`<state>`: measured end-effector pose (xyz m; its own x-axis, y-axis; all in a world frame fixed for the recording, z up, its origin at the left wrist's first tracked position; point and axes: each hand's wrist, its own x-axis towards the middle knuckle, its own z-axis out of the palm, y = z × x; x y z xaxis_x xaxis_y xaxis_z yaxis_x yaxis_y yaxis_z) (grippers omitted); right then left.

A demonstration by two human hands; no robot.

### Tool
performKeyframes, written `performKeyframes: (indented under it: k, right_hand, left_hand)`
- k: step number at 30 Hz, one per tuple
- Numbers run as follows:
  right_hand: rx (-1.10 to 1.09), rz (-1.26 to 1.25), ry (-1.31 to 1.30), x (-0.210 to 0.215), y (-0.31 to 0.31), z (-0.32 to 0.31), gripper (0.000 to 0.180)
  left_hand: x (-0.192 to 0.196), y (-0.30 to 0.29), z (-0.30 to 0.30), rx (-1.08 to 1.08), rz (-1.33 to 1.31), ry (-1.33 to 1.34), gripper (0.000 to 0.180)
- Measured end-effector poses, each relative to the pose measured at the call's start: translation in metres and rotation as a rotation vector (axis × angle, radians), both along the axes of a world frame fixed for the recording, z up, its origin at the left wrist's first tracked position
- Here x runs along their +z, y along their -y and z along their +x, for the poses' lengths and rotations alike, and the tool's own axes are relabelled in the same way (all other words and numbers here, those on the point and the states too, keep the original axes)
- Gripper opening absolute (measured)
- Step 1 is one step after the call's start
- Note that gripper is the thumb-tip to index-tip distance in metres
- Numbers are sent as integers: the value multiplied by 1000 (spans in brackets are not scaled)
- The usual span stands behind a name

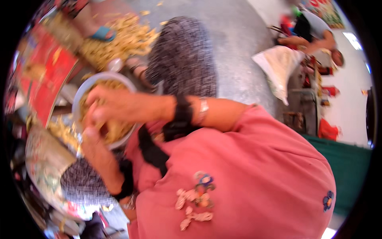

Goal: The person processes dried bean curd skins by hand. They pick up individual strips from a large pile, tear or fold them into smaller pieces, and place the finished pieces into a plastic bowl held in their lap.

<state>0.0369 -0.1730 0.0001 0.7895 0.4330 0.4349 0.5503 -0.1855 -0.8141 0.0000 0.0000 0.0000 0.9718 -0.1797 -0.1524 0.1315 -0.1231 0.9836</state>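
Observation:
Over a pale round bucket (75, 104) filled with yellowish-brown pieces, my two hands meet with their fingertips close together. My right hand (109, 104) reaches in from the upper side with its fingers curled. Coming up from below, my left hand (94, 139) has its fingers bent toward the right. Motion blurs both, and anything small between the fingers cannot be made out. The pieces (115, 129) in the bucket look like thin, curved strips; their kind is unclear. Black bands wrap both wrists.
A heap of yellow strips (123, 44) covers the floor beyond the bucket, near another person's foot in a blue slipper (102, 33). A red board (43, 75) stands left. Right lie a white sack (278, 65) and a person bending over. My patterned trouser knee (181, 59) adjoins the bucket.

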Motion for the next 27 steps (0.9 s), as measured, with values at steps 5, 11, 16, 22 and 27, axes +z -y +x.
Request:
performKeyframes:
  k: [5,11,16,22,27]
  right_hand:
    - [160,-78,31,-29,7,11,20]
    - [-75,218,-202,8,-16,14,43]
    - [-160,166,-294,25,8,-4,37]
    - [-199,41,-306,31,15,-11,36]
    - [-208,6,-281,28,19,-16,30]
  left_hand:
    - [-51,4,-2,130,-605,-240,52]
    - [-10,-45,24,-28,-1005,-223,42]
    - [-1,-31,35,-96,-1056,-338,37]
    - [7,-21,44,-124,-1156,-438,29]
    - [7,-32,44,-54,-1117,-426,29]
